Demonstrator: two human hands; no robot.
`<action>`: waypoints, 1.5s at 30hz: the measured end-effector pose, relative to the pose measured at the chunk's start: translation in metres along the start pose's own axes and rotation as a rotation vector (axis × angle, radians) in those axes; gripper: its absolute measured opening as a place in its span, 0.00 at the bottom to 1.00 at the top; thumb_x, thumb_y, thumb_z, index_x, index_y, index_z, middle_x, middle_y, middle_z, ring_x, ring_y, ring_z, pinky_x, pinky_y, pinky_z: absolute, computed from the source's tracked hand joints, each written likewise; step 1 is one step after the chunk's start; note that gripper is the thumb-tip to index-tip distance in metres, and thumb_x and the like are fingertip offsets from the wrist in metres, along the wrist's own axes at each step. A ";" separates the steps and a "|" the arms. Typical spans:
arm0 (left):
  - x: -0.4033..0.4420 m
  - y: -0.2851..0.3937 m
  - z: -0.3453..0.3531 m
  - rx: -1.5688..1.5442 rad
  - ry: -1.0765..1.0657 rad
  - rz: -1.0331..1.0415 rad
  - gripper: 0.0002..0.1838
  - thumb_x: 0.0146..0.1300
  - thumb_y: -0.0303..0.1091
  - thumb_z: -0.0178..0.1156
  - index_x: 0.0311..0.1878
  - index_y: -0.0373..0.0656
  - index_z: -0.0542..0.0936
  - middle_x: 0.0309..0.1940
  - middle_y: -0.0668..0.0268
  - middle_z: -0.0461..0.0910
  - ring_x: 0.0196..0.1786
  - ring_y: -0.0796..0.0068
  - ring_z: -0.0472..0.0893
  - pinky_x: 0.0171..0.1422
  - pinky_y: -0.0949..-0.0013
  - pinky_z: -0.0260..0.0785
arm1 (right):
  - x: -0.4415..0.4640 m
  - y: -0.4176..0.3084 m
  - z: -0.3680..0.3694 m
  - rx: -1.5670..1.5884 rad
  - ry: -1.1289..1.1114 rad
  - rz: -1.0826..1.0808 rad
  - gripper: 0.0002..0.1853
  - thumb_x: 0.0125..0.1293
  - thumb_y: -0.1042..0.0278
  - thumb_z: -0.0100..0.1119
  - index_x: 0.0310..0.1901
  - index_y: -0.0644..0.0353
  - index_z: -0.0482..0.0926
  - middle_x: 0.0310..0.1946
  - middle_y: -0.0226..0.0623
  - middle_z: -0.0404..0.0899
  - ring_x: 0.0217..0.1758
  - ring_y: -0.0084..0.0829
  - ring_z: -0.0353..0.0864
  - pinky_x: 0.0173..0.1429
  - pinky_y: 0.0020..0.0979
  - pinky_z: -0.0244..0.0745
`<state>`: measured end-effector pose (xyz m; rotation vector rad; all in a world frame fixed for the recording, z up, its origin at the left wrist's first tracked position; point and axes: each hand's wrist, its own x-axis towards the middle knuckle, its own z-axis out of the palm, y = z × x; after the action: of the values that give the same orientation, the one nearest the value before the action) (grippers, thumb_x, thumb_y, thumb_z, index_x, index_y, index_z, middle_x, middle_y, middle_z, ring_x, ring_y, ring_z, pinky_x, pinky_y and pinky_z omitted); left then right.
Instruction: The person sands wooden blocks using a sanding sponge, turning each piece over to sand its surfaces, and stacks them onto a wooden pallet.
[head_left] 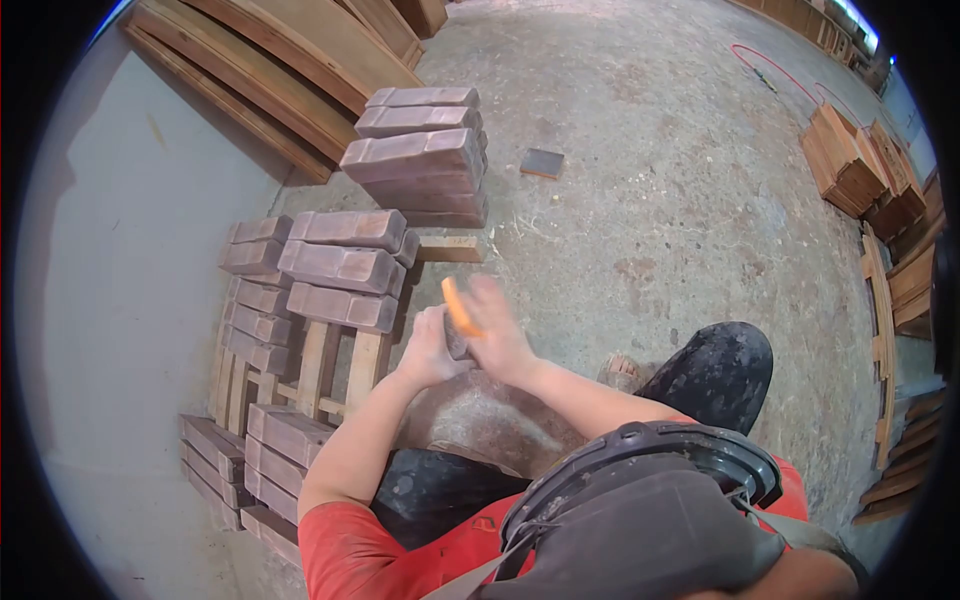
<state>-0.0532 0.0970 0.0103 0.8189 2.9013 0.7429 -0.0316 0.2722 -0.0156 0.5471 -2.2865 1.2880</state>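
Holds an orange pad (461,308), slim and smooth-looking, along the thumb side of the right hand (500,340); cannot tell from the blur how tightly. Curls the left hand (428,350) partway closed around a dull brown wooden piece (456,342), directly between both hands and just under the pad, mostly hidden by fingers; cannot make out its full shape or surface. Brings both hands close together in front of the body, between knees in black trousers (718,370) patchy with pale dust.

Shows, just left of the grip, a stack of shaped wooden blocks (340,265), purplish-brown and matt with notched profiles and bevelled edges, resting on a pallet (368,360) of pale, straight-cut slats. Shows a taller stack of similar blocks (415,165) beyond the grip, and a lower stack (275,465) behind it to the left. Reveals a flat, dark-faced square (541,163) farther forward, lying on mottled, scuffed concrete (640,200). Includes, well beyond the grip to the left, long brown wooden panels (270,50) leaning at the wall; far right, boxy brown woodwork (845,165).
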 end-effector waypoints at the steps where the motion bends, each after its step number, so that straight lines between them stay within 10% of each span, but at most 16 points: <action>1: -0.003 -0.001 0.005 0.050 0.006 0.147 0.49 0.37 0.40 0.78 0.64 0.40 0.62 0.53 0.47 0.68 0.57 0.41 0.67 0.64 0.50 0.63 | -0.004 0.001 0.001 0.002 -0.010 0.008 0.31 0.64 0.67 0.56 0.68 0.64 0.64 0.70 0.55 0.60 0.76 0.52 0.55 0.78 0.48 0.49; 4: -0.021 0.001 -0.002 0.040 -0.030 0.044 0.54 0.34 0.37 0.79 0.66 0.39 0.59 0.55 0.47 0.67 0.59 0.40 0.66 0.65 0.49 0.62 | -0.029 0.024 0.024 0.378 -0.158 0.119 0.35 0.65 0.57 0.58 0.69 0.66 0.61 0.68 0.57 0.62 0.74 0.52 0.59 0.76 0.47 0.52; 10: -0.035 -0.002 -0.015 0.005 -0.012 0.036 0.58 0.33 0.36 0.81 0.68 0.36 0.56 0.59 0.47 0.65 0.62 0.43 0.65 0.68 0.51 0.61 | -0.018 0.064 0.041 0.081 -0.650 0.551 0.27 0.68 0.51 0.51 0.61 0.61 0.71 0.58 0.52 0.73 0.63 0.50 0.70 0.66 0.46 0.63; 14: -0.052 -0.002 -0.004 -0.009 0.003 -0.021 0.64 0.35 0.38 0.81 0.72 0.34 0.49 0.66 0.42 0.58 0.67 0.40 0.61 0.73 0.51 0.57 | -0.029 0.018 0.050 0.343 -0.092 0.088 0.23 0.68 0.51 0.52 0.58 0.59 0.74 0.56 0.50 0.75 0.62 0.49 0.71 0.66 0.46 0.63; 22: -0.050 -0.016 -0.016 0.017 -0.061 -0.020 0.67 0.37 0.38 0.80 0.75 0.34 0.43 0.69 0.40 0.55 0.70 0.38 0.57 0.75 0.49 0.52 | -0.141 0.207 0.122 -0.029 -0.284 0.699 0.26 0.67 0.50 0.54 0.57 0.62 0.77 0.54 0.55 0.77 0.62 0.55 0.72 0.66 0.47 0.64; 24: -0.046 -0.018 -0.015 0.027 -0.038 0.009 0.66 0.37 0.39 0.80 0.74 0.34 0.45 0.66 0.40 0.58 0.67 0.38 0.61 0.72 0.47 0.55 | -0.064 0.106 0.070 0.061 -0.366 0.804 0.26 0.65 0.52 0.56 0.58 0.64 0.76 0.56 0.55 0.76 0.64 0.55 0.71 0.68 0.47 0.64; 26: -0.042 -0.022 -0.015 0.012 -0.021 0.014 0.65 0.38 0.40 0.80 0.74 0.34 0.47 0.65 0.41 0.59 0.66 0.38 0.62 0.71 0.47 0.56 | -0.054 0.046 0.083 0.142 -0.051 0.307 0.27 0.64 0.55 0.58 0.60 0.62 0.72 0.57 0.54 0.74 0.64 0.53 0.71 0.68 0.46 0.64; 29: -0.038 -0.014 -0.015 -0.010 -0.003 0.011 0.62 0.39 0.41 0.79 0.73 0.34 0.50 0.61 0.43 0.63 0.62 0.39 0.65 0.68 0.48 0.58 | -0.063 0.066 0.067 0.257 -0.146 0.159 0.28 0.64 0.58 0.59 0.62 0.62 0.68 0.58 0.53 0.73 0.63 0.52 0.71 0.68 0.46 0.64; 33: -0.031 -0.003 -0.022 0.004 -0.041 0.035 0.62 0.37 0.38 0.79 0.73 0.35 0.50 0.60 0.44 0.63 0.63 0.41 0.63 0.69 0.48 0.57 | -0.141 0.173 0.076 0.032 -0.227 0.700 0.25 0.70 0.55 0.52 0.61 0.63 0.71 0.57 0.54 0.74 0.63 0.53 0.71 0.68 0.46 0.64; 36: -0.026 0.003 -0.015 0.002 0.001 -0.072 0.60 0.35 0.40 0.79 0.72 0.38 0.54 0.56 0.46 0.65 0.59 0.42 0.65 0.67 0.49 0.58 | -0.099 0.134 0.080 -0.048 -0.214 0.651 0.25 0.72 0.53 0.50 0.62 0.64 0.71 0.58 0.54 0.74 0.63 0.53 0.71 0.68 0.46 0.64; 40: -0.025 -0.009 0.002 -0.104 0.139 -0.321 0.51 0.31 0.44 0.80 0.61 0.41 0.67 0.51 0.50 0.71 0.55 0.47 0.71 0.62 0.50 0.64 | -0.004 0.013 0.041 0.371 -0.170 0.064 0.28 0.69 0.52 0.52 0.64 0.63 0.67 0.62 0.54 0.70 0.68 0.51 0.67 0.72 0.44 0.60; 45: -0.027 -0.006 -0.006 -0.442 0.038 -0.563 0.49 0.26 0.47 0.81 0.57 0.39 0.71 0.52 0.49 0.75 0.57 0.50 0.75 0.62 0.53 0.68 | -0.053 0.071 0.055 0.189 -0.319 0.283 0.27 0.68 0.57 0.54 0.64 0.62 0.68 0.63 0.52 0.70 0.69 0.50 0.66 0.72 0.43 0.61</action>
<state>-0.0337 0.0761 0.0109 -0.0548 2.6151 1.2426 -0.0371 0.2650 -0.1197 0.5387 -2.5907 1.6690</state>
